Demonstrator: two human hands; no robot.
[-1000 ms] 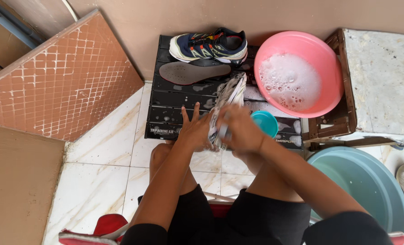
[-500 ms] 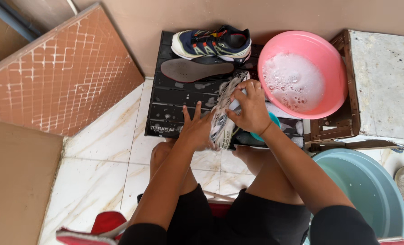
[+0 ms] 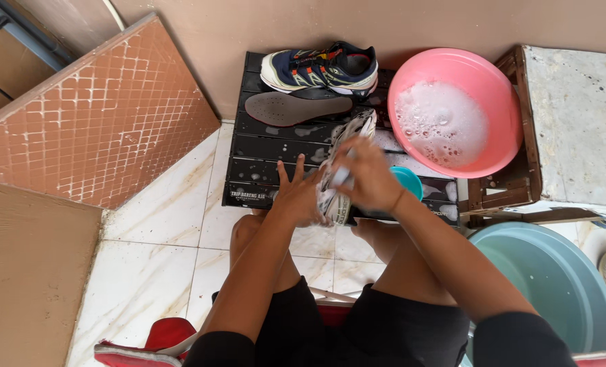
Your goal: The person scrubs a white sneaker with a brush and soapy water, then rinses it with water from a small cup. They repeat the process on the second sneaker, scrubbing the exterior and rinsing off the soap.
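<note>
A wet, soapy sneaker (image 3: 355, 129) lies lengthwise on a black slatted platform (image 3: 262, 146) in front of my knees. My left hand (image 3: 296, 194) braces its left side with the fingers spread. My right hand (image 3: 371, 180) rests on top of the sneaker, closed around a small pale brush (image 3: 344, 178) that is mostly hidden by the fingers. Beyond them lie a grey insole (image 3: 296, 107) and a second navy and cream sneaker (image 3: 320, 68) against the wall.
A pink basin (image 3: 452, 56) of sudsy water stands at the right of the platform, a small teal cup (image 3: 410, 180) by my right wrist. A large blue-grey tub (image 3: 554, 285) sits lower right, near a stone slab (image 3: 582, 122). A tiled panel (image 3: 92, 115) leans at the left.
My right hand slid up along the sneaker toward the basin, then came back down toward me. My left hand has kept its place on the shoe's side.
</note>
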